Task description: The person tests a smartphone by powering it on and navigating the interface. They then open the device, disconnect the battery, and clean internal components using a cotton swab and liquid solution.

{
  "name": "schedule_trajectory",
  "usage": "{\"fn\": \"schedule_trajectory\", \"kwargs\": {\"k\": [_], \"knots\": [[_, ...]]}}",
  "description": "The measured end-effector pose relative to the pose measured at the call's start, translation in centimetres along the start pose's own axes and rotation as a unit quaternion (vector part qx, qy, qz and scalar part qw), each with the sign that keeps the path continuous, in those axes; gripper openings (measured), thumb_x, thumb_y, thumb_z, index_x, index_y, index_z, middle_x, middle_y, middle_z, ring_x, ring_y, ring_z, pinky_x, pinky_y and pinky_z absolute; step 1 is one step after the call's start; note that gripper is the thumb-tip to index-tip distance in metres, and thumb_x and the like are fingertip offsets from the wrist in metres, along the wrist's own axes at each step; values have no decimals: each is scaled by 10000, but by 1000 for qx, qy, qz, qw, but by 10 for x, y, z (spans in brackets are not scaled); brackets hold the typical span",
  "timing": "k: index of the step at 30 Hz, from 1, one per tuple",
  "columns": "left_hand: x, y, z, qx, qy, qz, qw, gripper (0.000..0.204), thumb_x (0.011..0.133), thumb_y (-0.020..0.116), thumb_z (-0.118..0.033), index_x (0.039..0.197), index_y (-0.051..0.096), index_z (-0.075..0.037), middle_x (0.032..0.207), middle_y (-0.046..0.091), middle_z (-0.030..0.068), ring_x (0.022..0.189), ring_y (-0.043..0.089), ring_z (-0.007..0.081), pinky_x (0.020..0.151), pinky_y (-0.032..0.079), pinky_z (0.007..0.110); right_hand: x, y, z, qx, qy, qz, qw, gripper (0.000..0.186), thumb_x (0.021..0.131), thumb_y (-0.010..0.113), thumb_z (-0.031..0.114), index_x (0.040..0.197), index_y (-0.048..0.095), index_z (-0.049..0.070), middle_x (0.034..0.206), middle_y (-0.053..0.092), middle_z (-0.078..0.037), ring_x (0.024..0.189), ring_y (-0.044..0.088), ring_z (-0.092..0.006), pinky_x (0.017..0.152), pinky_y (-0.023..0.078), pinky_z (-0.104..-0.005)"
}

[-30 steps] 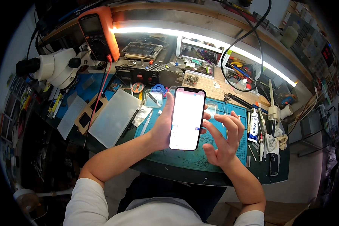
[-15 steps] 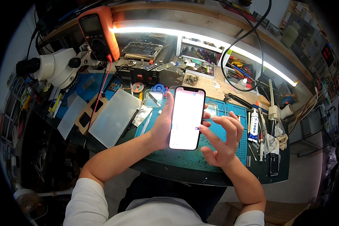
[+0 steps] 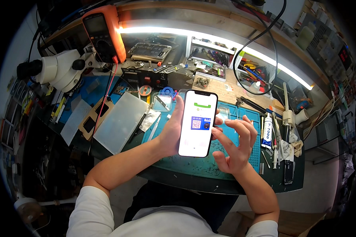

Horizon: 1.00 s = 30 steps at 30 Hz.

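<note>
A smartphone (image 3: 195, 138) with a lit white screen is held upright above the mat; a green shape and a blue card with a square code show on it. My left hand (image 3: 172, 134) grips it, thumb along the left edge and fingertips showing past the right edge. My right hand (image 3: 238, 148) hovers at the phone's right side, fingers bent and apart, holding nothing. Its index fingertip is close to the phone's right edge; whether it touches cannot be made out. Under both hands lies a teal work mat (image 3: 174, 165).
On the left stand a white microscope (image 3: 61, 71) and an orange multimeter (image 3: 105, 35). A frosted plastic sheet (image 3: 120, 122) lies beside the mat. To the right are a glue tube (image 3: 267, 132), a syringe (image 3: 275, 154) and a small dark phone part (image 3: 288, 172). A black cable loop (image 3: 234, 67) hangs overhead.
The phone's screen has switched from a mostly blank white page to one with a green shape and a blue code card. Both hands have barely moved.
</note>
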<state>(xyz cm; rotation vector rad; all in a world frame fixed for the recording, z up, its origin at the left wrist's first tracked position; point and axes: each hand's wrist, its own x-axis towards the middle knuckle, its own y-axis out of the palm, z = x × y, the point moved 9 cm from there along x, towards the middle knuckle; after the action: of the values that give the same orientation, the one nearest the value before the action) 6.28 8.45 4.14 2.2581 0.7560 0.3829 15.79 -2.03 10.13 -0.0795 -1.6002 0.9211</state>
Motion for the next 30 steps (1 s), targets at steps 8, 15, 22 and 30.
{"fn": "schedule_trajectory", "kwargs": {"k": [8, 15, 22, 30], "knots": [[1, -3, 5, 10, -5, 9, 1000, 965, 973, 135, -795, 1516, 397, -42, 1325, 621, 177, 1186, 663, 281, 1001, 572, 414, -2, 4, 1, 4, -2, 11, 1000, 470, 994, 558, 557, 1193, 762, 183, 1273, 592, -109, 1190, 521, -284, 1123, 351, -541], [2, -5, 9, 17, -12, 5, 1000, 978, 957, 152, -812, 1539, 353, -53, 1367, 593, 190, 1203, 665, 311, 963, 599, 423, 0, 10, 9, 6, -13, 48, 999, 462, 982, 570, 564, 1207, 757, 207, 1302, 568, -94, 1232, 481, -280, 1145, 316, -541], [0, -6, 16, 58, -46, -3, 997, 970, 955, 165, -816, 1546, 363, -73, 1364, 602, 186, 1218, 654, 311, 982, 589, 429, 1, 10, 0, -16, 31, 38, 999, 509, 995, 547, 559, 1270, 719, 166, 1330, 528, -123, 1276, 426, -309, 1147, 300, -563], [-2, -1, 33, 60, -102, 27, 993, 932, 965, 175, -805, 1528, 408, -100, 1289, 649, 170, 1167, 681, 255, 909, 618, 362, -5, 8, -16, -38, 81, 20, 996, 603, 1002, 522, 592, 1343, 659, 115, 1380, 480, -154, 1293, 398, -354, 1145, 299, -572]]}}
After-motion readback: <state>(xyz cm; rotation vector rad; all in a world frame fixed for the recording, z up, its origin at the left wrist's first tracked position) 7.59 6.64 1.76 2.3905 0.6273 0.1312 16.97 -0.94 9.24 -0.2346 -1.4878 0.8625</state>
